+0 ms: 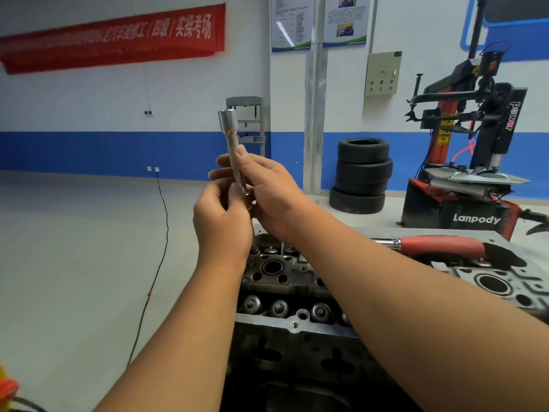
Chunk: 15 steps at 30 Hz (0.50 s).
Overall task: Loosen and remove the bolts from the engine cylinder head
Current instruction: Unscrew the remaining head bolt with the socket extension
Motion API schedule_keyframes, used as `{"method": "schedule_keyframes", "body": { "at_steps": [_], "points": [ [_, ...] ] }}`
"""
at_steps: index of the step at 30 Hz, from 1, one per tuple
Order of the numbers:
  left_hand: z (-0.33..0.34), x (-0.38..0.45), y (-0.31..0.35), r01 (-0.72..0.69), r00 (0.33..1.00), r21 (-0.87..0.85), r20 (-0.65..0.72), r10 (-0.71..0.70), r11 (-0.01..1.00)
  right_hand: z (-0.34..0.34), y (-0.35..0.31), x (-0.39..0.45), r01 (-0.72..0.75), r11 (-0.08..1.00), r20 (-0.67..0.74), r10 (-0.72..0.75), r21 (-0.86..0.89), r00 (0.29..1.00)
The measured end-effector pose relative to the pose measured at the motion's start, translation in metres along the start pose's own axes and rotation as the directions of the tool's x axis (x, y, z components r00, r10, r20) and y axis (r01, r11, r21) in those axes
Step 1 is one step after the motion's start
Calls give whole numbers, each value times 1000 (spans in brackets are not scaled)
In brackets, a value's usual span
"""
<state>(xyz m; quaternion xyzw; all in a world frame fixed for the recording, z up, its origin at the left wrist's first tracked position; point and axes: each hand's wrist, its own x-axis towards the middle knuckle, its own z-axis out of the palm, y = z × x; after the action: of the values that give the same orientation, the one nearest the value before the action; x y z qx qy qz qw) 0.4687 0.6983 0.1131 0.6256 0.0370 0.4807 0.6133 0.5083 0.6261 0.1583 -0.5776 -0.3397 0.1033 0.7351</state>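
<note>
Both hands hold a socket up above the head.
Right hand (267, 191) pinches the socket (233, 144) at its lower shaft, thumb along it, open end up and tilted slightly left. Left hand (221, 218) has fingers curled round the socket's bottom end, where a small dark part shows; can't tell if it's a bolt. Head (285, 281) sits below the forearms, valve springs and bolt holes exposed. Red-handled wrench (439, 245) lies on the head's right side, behind the right forearm. Tyres (361, 176) stacked by the wall, tyre changer (472, 162) to their right.
</note>
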Motion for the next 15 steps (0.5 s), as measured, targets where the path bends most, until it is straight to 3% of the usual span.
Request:
{"method": "schedule_keyframes", "body": {
  "at_steps": [4, 10, 15],
  "points": [
    [-3, 1, -3, -60, 997, 32, -47, 61, 998, 1, 2, 0, 12, 996, 11, -13, 86, 1000],
    [-1, 2, -5, 17, 1000, -27, -22, -18, 999, 3, 3, 1, 4, 997, -29, -6, -73, 1000],
    [-4, 4, -5, -45, 998, -18, -39, 44, 999, 0, 3, -1, -6, 1000, -2, 6, -30, 1000]
  ]
}}
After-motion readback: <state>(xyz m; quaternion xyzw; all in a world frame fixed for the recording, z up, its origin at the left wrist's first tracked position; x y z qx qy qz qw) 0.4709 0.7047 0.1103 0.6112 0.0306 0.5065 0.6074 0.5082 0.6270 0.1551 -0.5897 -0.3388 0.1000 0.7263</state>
